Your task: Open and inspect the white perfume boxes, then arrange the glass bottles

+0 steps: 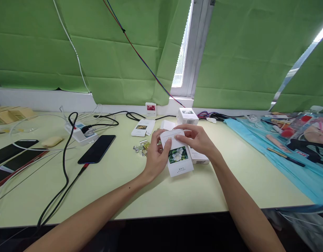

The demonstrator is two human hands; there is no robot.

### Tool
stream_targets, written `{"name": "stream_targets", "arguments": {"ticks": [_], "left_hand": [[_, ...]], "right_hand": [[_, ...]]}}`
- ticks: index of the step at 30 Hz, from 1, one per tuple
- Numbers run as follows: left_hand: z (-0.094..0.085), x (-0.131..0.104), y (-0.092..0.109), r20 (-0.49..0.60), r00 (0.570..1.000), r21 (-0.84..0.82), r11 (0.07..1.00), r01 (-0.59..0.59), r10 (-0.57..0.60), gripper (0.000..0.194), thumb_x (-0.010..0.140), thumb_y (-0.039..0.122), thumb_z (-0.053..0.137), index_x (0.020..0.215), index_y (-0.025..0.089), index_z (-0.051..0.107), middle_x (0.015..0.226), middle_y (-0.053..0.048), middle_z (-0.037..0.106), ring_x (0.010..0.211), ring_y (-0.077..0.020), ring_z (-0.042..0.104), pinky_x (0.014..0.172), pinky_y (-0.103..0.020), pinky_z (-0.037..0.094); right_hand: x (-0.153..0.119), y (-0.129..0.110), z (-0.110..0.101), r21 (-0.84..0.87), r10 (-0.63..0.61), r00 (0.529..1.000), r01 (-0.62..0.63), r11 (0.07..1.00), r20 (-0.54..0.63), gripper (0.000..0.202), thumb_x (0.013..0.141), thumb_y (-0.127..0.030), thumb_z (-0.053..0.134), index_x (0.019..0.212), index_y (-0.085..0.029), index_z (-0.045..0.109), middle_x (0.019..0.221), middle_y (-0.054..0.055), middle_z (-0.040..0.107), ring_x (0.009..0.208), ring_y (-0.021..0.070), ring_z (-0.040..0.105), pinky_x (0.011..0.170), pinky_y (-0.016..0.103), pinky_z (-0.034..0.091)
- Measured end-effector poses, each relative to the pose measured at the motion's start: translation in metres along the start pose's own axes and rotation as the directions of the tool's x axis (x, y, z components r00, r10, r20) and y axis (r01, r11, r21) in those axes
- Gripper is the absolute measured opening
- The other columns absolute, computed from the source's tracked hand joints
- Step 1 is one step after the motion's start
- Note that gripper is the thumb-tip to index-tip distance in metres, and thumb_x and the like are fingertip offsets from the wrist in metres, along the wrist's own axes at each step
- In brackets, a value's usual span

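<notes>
A white card-like packet (180, 162) with a white flower picture on a dark green patch is held up over the table, tilted. My left hand (158, 154) grips its left edge, thumb on the front. Fingers of my right hand (194, 138) pinch its upper right part. Just behind the packet lies a white box (199, 156), partly covered by it. Another white box (188, 116) stands farther back. Small clear and yellowish vials (142, 147) lie left of my left hand. A flattened white carton (143, 128) with a yellow picture is behind them.
A black phone (97, 149) on a cable and a white power strip (81, 134) lie to the left. Upright against the wall is a small box (151, 109) with a red picture. Blue cloth (271, 157) with a pen (285, 156) and a bottle covers the right side.
</notes>
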State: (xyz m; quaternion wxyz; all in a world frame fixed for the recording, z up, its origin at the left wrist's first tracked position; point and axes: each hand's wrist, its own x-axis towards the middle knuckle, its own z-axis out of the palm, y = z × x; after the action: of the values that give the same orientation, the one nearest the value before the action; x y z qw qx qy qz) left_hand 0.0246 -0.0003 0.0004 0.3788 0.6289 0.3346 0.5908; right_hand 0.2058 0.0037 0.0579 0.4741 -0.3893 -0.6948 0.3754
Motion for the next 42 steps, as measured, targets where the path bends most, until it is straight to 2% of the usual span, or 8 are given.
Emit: {"name": "stream_targets", "arguments": {"ticks": [9, 16, 30, 42], "left_hand": [[0.0012, 0.0005, 0.0003, 0.001, 1.0, 0.001, 1.0, -0.01, 0.01, 0.038, 0.095, 0.046, 0.061, 0.127, 0.03, 0.048, 0.113, -0.004, 0.067, 0.078, -0.014, 0.069, 0.061, -0.025, 0.059], [0.0017, -0.0004, 0.001, 0.001, 1.0, -0.035, 0.999, 0.022, -0.022, 0.042, 0.095, 0.047, 0.061, 0.129, 0.032, 0.044, 0.116, -0.004, 0.064, 0.067, -0.0105, 0.066, 0.056, -0.023, 0.057], [0.0016, -0.0004, 0.0026, 0.004, 1.0, -0.025, 1.0, 0.016, -0.016, 0.038, 0.095, 0.046, 0.061, 0.127, 0.031, 0.046, 0.115, -0.004, 0.065, 0.07, -0.0113, 0.067, 0.057, -0.023, 0.057], [0.0017, 0.0004, 0.0017, -0.004, 1.0, -0.029, 1.0, 0.001, -0.001, 0.036, 0.095, 0.046, 0.062, 0.125, 0.031, 0.048, 0.112, -0.003, 0.064, 0.071, -0.0113, 0.066, 0.059, -0.024, 0.058]], "right_hand": [[0.0003, 0.0004, -0.0001, -0.011, -0.01, 1.0, 0.01, 1.0, 0.004, 0.036, 0.081, -0.044, 0.078, 0.108, -0.021, 0.073, 0.097, 0.005, 0.076, 0.078, 0.0209, 0.073, 0.063, 0.032, 0.061], [0.0007, 0.0027, -0.0008, -0.011, -0.008, 1.0, 0.008, 1.0, 0.017, 0.035, 0.083, -0.046, 0.077, 0.109, -0.022, 0.072, 0.099, 0.005, 0.076, 0.079, 0.0213, 0.074, 0.064, 0.033, 0.061], [0.0009, 0.0022, -0.0009, -0.02, -0.007, 1.0, 0.007, 1.0, 0.004, 0.035, 0.081, -0.048, 0.077, 0.105, -0.022, 0.072, 0.089, 0.004, 0.075, 0.076, 0.0218, 0.074, 0.061, 0.032, 0.06], [0.0001, 0.0028, -0.0002, -0.046, -0.002, 1.0, 0.002, 0.999, 0.002, 0.034, 0.084, -0.044, 0.075, 0.111, -0.023, 0.071, 0.095, 0.005, 0.076, 0.081, 0.0224, 0.074, 0.064, 0.033, 0.061]]}}
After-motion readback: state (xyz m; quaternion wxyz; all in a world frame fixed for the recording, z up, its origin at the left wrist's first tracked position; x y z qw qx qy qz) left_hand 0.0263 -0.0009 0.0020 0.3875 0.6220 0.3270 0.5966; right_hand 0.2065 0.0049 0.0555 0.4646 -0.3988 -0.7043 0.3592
